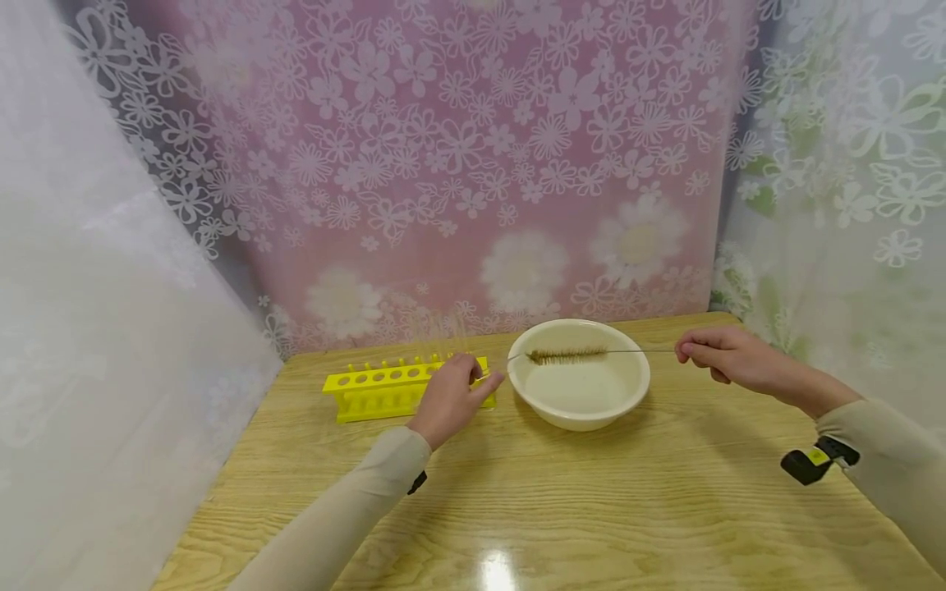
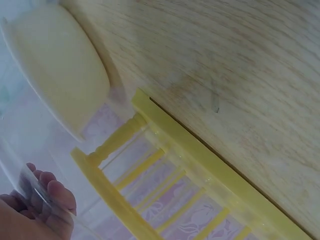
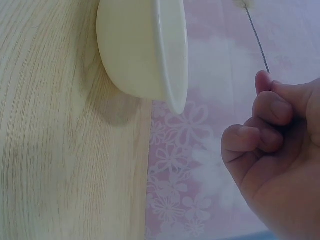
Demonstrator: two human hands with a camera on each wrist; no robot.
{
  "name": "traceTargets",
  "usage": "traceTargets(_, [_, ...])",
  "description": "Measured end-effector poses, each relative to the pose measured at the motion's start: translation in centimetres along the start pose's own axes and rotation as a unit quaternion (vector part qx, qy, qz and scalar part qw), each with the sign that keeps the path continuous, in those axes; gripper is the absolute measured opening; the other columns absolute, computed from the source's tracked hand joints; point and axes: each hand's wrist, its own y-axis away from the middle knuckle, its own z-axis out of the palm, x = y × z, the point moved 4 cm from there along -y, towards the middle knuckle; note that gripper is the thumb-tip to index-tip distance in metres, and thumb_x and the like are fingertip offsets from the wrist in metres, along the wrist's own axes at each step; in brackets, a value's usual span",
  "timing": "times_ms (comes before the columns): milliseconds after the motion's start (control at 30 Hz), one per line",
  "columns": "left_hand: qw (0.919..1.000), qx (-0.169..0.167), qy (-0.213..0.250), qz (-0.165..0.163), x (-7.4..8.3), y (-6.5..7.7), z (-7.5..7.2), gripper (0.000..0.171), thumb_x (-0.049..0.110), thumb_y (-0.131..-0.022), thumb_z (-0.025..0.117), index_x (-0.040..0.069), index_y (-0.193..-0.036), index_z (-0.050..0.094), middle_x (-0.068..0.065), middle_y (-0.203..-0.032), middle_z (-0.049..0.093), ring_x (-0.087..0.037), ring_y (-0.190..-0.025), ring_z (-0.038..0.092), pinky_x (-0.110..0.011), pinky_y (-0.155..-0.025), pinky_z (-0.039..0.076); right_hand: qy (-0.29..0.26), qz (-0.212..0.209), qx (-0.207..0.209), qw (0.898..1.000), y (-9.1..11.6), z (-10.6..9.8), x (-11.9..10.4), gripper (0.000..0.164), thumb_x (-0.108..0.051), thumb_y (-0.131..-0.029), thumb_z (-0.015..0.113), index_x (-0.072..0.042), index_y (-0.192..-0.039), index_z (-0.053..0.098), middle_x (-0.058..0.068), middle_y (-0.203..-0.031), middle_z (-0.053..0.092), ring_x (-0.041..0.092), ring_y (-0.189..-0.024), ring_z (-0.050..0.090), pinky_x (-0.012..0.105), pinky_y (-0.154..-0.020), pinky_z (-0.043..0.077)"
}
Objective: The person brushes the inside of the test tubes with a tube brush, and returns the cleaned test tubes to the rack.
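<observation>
My right hand (image 1: pixel 727 359) pinches the twisted wire handle of a test tube brush (image 1: pixel 569 355) between thumb and fingertips. The brush lies level above the cream basin (image 1: pixel 580 414), its brown bristles pointing left. In the right wrist view, the wire (image 3: pixel 257 40) rises from my fingertips. My left hand (image 1: pixel 452 398) holds a clear glass test tube (image 2: pixel 47 200), its fingers curled round it in the left wrist view. The tube's open end is near the brush tip; whether they touch is hard to tell. Beside my left hand stands a yellow test tube rack (image 1: pixel 380 377), partly hidden by it.
Several clear test tubes (image 1: pixel 439 332) stand upright at the rack's back. Wood-grained table (image 1: pixel 576 509) lies beneath everything. A pink flowered curtain (image 1: pixel 473 164) hangs behind, with pale sheets (image 1: pixel 111 328) at both sides.
</observation>
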Motion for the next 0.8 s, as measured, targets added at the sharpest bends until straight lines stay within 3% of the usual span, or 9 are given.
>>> traceTargets(300, [0.9989,0.028,-0.005,0.038,0.3,0.2,0.2,0.041,0.057,-0.098,0.056,0.018,-0.089,0.050,0.001,-0.084,0.048,-0.016,-0.071,0.045,-0.030,-0.064,0.041,-0.015,0.004,-0.013,1.000,-0.3,0.0,0.0,0.026,-0.012,-0.110,0.041,0.002,-0.103,0.063,0.006,-0.066,0.041,0.013,-0.046,0.034,0.032,-0.045,0.038])
traceTargets(567, [0.9950,0.060,-0.033,0.072,1.0,0.0,-0.3,0.042,0.057,-0.098,0.058,0.017,-0.087,0.049,0.003,-0.079,0.046,-0.013,-0.063,0.041,-0.027,-0.057,0.034,-0.015,-0.041,-0.026,0.999,-0.6,-0.5,0.1,0.024,-0.006,-0.109,0.041,0.002,-0.100,0.062,0.001,-0.083,0.055,0.023,-0.047,0.038,0.034,-0.048,0.039])
traceTargets(800, [0.9950,0.049,-0.046,0.073,1.4,0.0,-0.1,0.042,0.059,-0.095,0.060,0.020,-0.084,0.048,0.006,-0.080,0.045,-0.011,-0.063,0.040,-0.026,-0.057,0.033,0.025,-0.026,-0.019,0.999,-0.8,-0.5,-0.7,0.022,-0.006,-0.108,0.044,-0.001,-0.100,0.064,0.004,-0.069,0.049,0.015,-0.047,0.040,0.032,-0.050,0.039])
